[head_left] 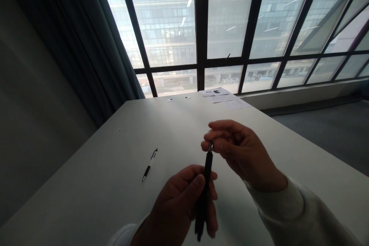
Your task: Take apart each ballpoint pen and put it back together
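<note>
My left hand (177,198) is closed around the barrel of a dark pen (208,165), thumb on the near side and fingers behind it. The pen stands nearly upright in view, leaning slightly, with its clip end towards me. At its upper end is a shiny metal tip (211,146), pinched between the thumb and fingers of my right hand (245,152). Whether that tip is screwed on or loose, I cannot tell. To the left of my hands, a second pen (150,164) with a black grip and a pale middle lies on the white table (95,184).
Printed papers (223,98) lie at the table's far right corner. Two small white pieces with dark spots (170,100) sit along the far edge. A dark curtain (86,46) hangs at the left, and large framed windows (170,19) stand behind the table.
</note>
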The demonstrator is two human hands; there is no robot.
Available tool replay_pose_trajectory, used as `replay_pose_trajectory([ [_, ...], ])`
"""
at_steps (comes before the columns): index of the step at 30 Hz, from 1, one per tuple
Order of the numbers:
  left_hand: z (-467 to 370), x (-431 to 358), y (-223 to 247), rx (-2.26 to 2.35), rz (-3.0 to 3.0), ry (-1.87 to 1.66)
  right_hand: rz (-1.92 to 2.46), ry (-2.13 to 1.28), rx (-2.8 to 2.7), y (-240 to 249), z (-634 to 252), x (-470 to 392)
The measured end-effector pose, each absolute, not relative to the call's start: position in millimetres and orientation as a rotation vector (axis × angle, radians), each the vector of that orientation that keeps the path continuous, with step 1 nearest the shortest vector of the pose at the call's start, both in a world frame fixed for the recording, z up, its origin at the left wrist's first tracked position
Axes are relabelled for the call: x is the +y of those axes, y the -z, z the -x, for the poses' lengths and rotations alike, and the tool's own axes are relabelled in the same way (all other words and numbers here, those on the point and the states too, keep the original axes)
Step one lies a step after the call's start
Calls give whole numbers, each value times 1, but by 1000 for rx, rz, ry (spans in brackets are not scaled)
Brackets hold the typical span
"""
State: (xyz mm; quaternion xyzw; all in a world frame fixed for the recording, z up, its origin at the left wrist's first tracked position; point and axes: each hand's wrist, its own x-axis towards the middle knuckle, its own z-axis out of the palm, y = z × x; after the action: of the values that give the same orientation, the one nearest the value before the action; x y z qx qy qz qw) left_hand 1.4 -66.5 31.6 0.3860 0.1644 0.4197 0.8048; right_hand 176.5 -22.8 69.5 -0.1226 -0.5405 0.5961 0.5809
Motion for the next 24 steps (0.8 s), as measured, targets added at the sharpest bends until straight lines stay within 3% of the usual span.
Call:
replay_pose_trajectory([
  [17,2,-65,-30,443,-941,-899,398,-1406,-1387,-62,-179,-19],
  [24,0,-68,-29,540,-987,-972,329,-1617,-1409,-64,-179,-21],
])
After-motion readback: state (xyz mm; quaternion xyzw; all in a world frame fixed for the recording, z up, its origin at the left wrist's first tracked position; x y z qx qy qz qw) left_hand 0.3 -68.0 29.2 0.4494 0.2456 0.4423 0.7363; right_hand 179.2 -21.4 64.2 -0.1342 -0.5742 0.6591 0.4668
